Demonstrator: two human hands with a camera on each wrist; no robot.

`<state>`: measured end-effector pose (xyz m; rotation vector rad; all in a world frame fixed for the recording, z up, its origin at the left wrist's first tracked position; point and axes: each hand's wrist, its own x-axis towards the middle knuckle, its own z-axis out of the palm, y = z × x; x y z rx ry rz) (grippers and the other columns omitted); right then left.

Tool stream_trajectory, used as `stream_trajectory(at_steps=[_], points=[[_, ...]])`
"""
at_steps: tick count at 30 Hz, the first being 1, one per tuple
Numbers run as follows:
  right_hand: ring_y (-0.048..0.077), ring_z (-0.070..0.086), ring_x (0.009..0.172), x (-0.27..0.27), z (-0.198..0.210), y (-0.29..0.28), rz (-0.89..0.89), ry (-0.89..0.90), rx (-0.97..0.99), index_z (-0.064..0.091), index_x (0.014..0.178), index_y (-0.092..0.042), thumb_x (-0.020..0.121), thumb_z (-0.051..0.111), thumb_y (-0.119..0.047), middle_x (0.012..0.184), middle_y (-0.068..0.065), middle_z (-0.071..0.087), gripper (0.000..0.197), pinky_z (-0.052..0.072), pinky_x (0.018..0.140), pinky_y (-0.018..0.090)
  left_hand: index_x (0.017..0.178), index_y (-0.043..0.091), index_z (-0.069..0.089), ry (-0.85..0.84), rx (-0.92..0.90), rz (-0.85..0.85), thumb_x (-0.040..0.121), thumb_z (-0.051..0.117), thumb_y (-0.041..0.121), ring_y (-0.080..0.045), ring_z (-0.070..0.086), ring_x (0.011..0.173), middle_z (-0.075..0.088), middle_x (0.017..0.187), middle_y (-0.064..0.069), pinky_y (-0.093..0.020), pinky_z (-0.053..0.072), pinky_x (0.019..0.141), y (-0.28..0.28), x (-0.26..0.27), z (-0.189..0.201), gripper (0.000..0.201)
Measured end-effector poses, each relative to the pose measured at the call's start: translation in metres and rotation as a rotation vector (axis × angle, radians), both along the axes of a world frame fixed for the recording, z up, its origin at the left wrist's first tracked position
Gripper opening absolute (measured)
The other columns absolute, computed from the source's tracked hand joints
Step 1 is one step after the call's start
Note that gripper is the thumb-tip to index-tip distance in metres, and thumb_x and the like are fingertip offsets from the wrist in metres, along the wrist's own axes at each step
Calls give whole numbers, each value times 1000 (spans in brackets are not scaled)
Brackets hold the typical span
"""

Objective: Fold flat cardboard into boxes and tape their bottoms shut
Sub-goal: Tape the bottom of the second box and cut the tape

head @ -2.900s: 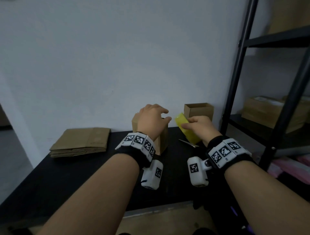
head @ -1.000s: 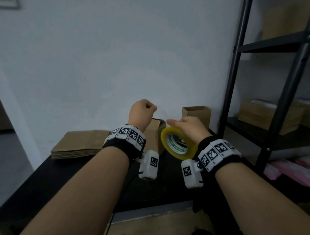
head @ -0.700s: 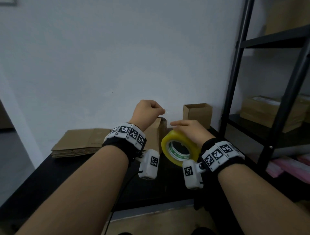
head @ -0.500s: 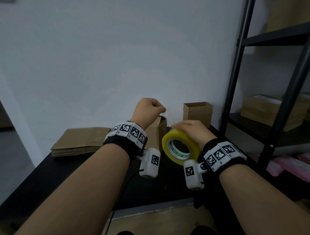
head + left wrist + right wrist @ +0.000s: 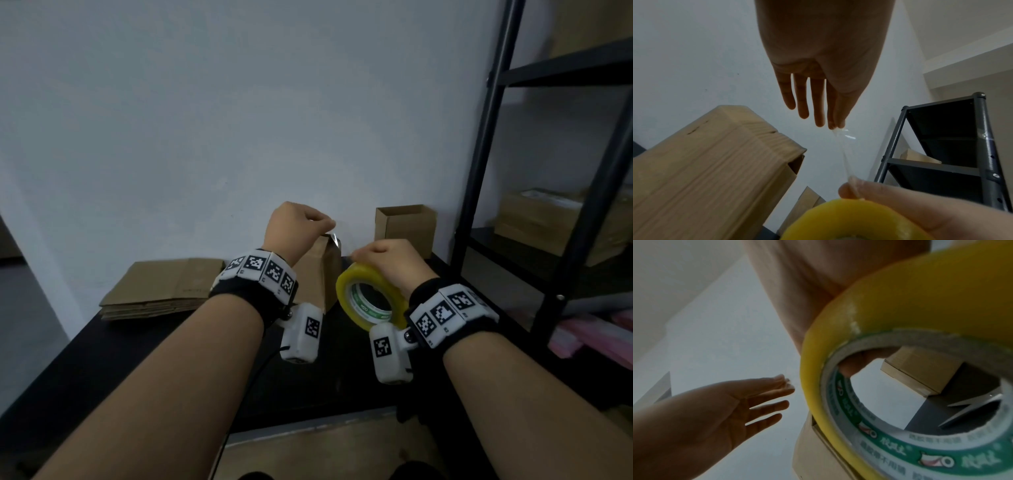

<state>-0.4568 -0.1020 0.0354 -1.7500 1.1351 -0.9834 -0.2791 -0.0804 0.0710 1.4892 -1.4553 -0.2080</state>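
Note:
A folded cardboard box (image 5: 322, 274) stands on the black table (image 5: 137, 359), behind and between my hands. My right hand (image 5: 387, 260) grips a yellow tape roll (image 5: 346, 294) just right of the box, thumb on the rim and a finger through the core (image 5: 859, 360). My left hand (image 5: 329, 226) is raised above the box's top. In the left wrist view its thumb and forefinger (image 5: 836, 127) pinch the free end of a clear tape strip (image 5: 844, 154) that runs down to the roll (image 5: 855, 219). The other fingers are straight.
A stack of flat cardboard (image 5: 164, 287) lies at the table's back left. An open finished box (image 5: 406, 228) stands against the wall at the right. Scissors (image 5: 972, 408) lie on the table near it. A black metal shelf (image 5: 479, 171) with more boxes (image 5: 541, 219) stands on the right.
My left hand has left the box top, taken the tape end and lifted it away from the roll. My right hand has turned the roll and lowered it slightly beside the box.

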Motion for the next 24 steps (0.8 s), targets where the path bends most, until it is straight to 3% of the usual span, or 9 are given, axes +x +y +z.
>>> stream_trajectory(at_steps=[3, 5, 7, 9, 11, 15, 17, 22, 24], points=[[17, 64, 85, 4, -1, -9, -44, 2, -49, 76, 94, -5, 88, 70, -23, 92, 8, 72, 20, 51, 77, 29, 123, 19, 65, 20, 13, 5, 94, 57, 29, -12, 62, 107, 67, 120, 0, -21, 45, 89, -4, 7, -2, 31], [15, 63, 84, 5, -4, -14, -59, 39, -62, 77, 90, -7, 87, 71, -23, 87, 4, 72, 17, 49, 75, 27, 138, 22, 50, -15, 29, 59, 100, 44, 23, -17, 60, 106, 59, 132, -4, -23, 43, 88, -9, 17, -3, 39], [11, 62, 82, 5, -7, -19, -76, 58, -71, 77, 87, -10, 86, 71, -24, 84, 0, 71, 15, 46, 71, 25, 137, 20, 52, -133, 87, 107, 100, 38, 12, -21, 56, 115, 52, 140, -5, -24, 41, 92, -16, 29, -7, 41], [13, 63, 83, 6, -8, -23, -88, 52, -70, 76, 85, -10, 86, 71, -24, 84, 1, 71, 15, 48, 78, 29, 134, 17, 56, -280, 142, 115, 97, 40, 6, -21, 43, 132, 45, 146, -4, -23, 31, 105, -23, 39, -15, 42], [17, 65, 86, 7, -7, -24, -92, 44, -65, 77, 87, -7, 86, 72, -22, 86, 4, 72, 16, 51, 82, 32, 136, 19, 53, -402, 198, 116, 97, 41, 10, -22, 32, 140, 36, 152, -5, -30, 24, 115, -32, 46, -24, 42], [16, 64, 83, 11, -7, -26, -86, 53, -62, 76, 87, -8, 86, 72, -21, 85, 4, 72, 15, 51, 80, 32, 144, 23, 42, -506, 340, 109, 102, 33, 19, -28, 20, 144, 24, 157, -7, -39, 18, 118, -40, 54, -32, 43], [14, 64, 83, 12, -9, -25, -85, 52, -52, 76, 87, -9, 86, 72, -22, 85, 3, 72, 14, 50, 78, 29, 141, 18, 45, -482, 359, 79, 103, 30, 16, -28, 24, 142, 30, 154, -9, -34, 18, 115, -38, 52, -33, 41], [16, 66, 85, 12, -15, -27, -76, 38, -27, 77, 84, -11, 84, 73, -22, 84, 3, 73, 12, 51, 76, 28, 125, 20, 57, -307, 333, 106, 99, 36, 16, -26, 51, 119, 56, 133, -9, -31, 39, 96, -38, 47, -44, 33], [16, 66, 85, 18, -14, -32, -74, 39, -18, 77, 82, -12, 84, 73, -22, 83, 2, 73, 11, 50, 77, 28, 134, 22, 52, -305, 388, 107, 98, 36, 15, -26, 47, 126, 50, 140, -6, -32, 36, 105, -44, 48, -43, 41]])
